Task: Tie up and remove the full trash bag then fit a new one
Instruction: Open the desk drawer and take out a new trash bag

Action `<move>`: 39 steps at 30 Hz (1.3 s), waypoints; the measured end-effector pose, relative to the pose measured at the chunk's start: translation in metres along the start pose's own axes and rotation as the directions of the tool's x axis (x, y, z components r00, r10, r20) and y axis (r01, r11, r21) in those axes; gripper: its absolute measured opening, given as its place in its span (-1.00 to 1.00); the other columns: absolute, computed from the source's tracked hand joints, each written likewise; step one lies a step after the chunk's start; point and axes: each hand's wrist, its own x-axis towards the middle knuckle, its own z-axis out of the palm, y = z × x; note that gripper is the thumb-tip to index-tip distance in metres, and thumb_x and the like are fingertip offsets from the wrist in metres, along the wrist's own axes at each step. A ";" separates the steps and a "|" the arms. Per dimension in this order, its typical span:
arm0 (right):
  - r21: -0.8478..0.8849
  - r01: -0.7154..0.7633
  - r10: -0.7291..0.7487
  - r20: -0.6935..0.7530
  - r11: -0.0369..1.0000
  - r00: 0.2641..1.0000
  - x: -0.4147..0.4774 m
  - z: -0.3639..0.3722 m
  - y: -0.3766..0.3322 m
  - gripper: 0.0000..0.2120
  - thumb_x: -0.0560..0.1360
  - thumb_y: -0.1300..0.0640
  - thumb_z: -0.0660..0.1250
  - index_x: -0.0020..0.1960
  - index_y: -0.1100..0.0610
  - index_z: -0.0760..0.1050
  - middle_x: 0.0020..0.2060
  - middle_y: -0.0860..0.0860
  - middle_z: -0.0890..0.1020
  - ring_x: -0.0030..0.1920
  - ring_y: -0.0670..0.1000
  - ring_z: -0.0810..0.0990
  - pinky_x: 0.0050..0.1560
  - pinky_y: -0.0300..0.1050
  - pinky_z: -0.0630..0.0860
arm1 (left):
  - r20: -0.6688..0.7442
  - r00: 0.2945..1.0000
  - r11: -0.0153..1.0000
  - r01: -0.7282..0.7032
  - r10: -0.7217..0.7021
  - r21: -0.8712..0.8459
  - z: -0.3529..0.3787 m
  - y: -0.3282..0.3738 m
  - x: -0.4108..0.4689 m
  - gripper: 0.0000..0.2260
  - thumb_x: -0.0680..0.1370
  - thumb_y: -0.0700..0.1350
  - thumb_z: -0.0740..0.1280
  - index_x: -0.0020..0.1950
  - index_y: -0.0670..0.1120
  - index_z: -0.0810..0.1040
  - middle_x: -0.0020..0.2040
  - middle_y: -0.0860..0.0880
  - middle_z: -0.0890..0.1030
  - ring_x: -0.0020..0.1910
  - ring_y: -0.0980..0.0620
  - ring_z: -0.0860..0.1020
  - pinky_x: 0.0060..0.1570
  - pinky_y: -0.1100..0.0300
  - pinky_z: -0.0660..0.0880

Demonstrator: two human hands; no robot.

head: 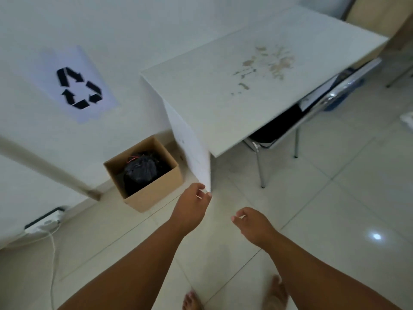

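Bag [139,168] in box [156,193], apparently tied, not yet removed or replaced; left hand [192,204] and right hand [252,227] loosely curled, grasp indiscernible.

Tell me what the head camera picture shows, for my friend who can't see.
A black plastic trash bag sits inside an open brown cardboard box on the tiled floor beside a white table. The person's left hand and right hand stretch out toward it, fingers loosely curled.
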 end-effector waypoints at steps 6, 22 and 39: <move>0.077 -0.024 0.028 -0.045 0.997 0.999 -0.005 -0.102 0.079 -0.76 0.57 -0.15 0.32 0.10 -0.01 0.46 -0.04 -0.05 0.60 0.00 -0.01 0.65 0.02 -0.19 0.48 | 0.083 0.993 0.995 -0.084 0.079 0.056 0.099 0.099 0.014 -0.65 0.67 0.07 0.25 0.41 -0.04 0.43 0.14 0.03 0.56 0.07 0.08 0.54 0.01 0.27 0.42; 0.053 -0.039 0.048 -0.172 0.998 0.984 0.055 -0.380 0.202 -0.66 0.59 -0.14 0.30 0.23 0.07 0.49 -0.13 -0.05 0.62 -0.10 -0.08 0.62 -0.15 -0.30 0.42 | 0.178 0.962 0.976 -0.215 0.208 0.025 0.311 0.318 0.117 -0.66 0.65 0.09 0.26 0.39 -0.01 0.45 0.08 0.06 0.56 0.02 0.14 0.55 -0.07 0.32 0.44; 0.016 -0.059 0.061 -0.202 0.998 0.977 0.231 -0.657 0.225 -0.62 0.61 -0.12 0.28 0.30 0.09 0.47 -0.22 -0.10 0.58 -0.23 -0.18 0.54 -0.21 -0.31 0.40 | 0.220 0.952 0.977 -0.206 0.211 -0.046 0.440 0.536 0.336 -0.64 0.66 0.06 0.27 0.42 -0.02 0.43 0.13 0.05 0.54 0.10 0.11 0.53 0.04 0.24 0.48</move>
